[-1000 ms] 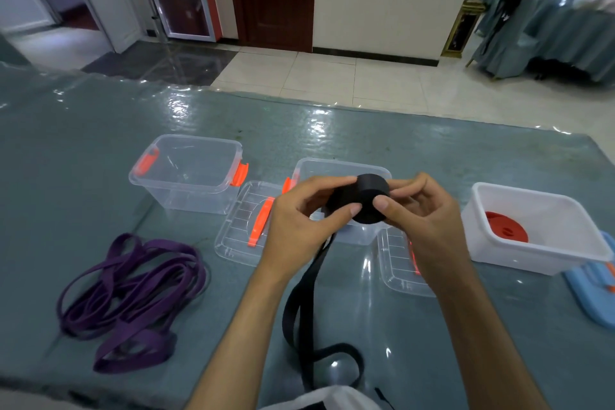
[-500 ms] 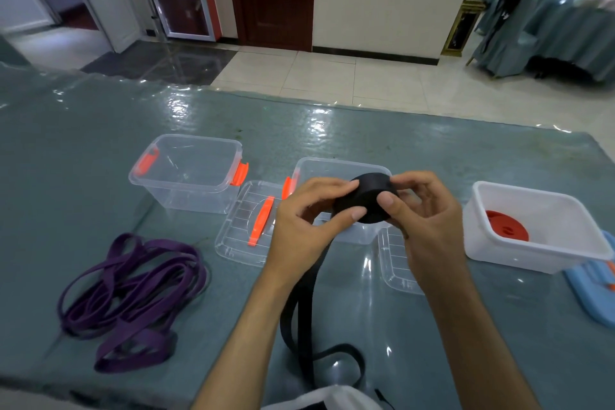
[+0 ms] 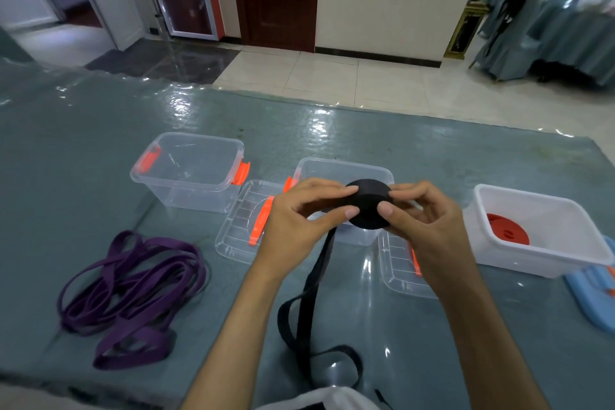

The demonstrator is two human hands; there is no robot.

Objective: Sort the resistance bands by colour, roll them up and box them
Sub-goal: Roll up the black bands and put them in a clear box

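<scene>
**Black band roll held over the middle box**

The bench (image 3: 100,130) fills most of the view, covered in a grey-green cloth under a glossy clear sheet. On its left lies the loose heap of purple bands (image 3: 129,289), tangled and flat on the surface. Behind that heap stands the left clear box (image 3: 189,173) with orange latches, open at the top. At the right stands the white box (image 3: 539,233), with a rolled red band (image 3: 507,230) lying on its floor. Between them is the middle clear box (image 3: 342,173), partly hidden by the hands. A clear lid (image 3: 243,226) with an orange handle lies flat in front of the gap between the two clear boxes; a second clear lid (image 3: 399,270) lies just below the right hand. A blue lid (image 3: 595,296) sits at the right edge, close beside the white box and perhaps touching it.

The left hand (image 3: 299,223) and the right hand (image 3: 429,226) meet above the middle box, each with thumb and fingers curled round the black band roll (image 3: 367,203), pinching it from either side. The unrolled tail of the black band (image 3: 312,303) hangs from the roll down to the bench and loops near the front edge.
</scene>
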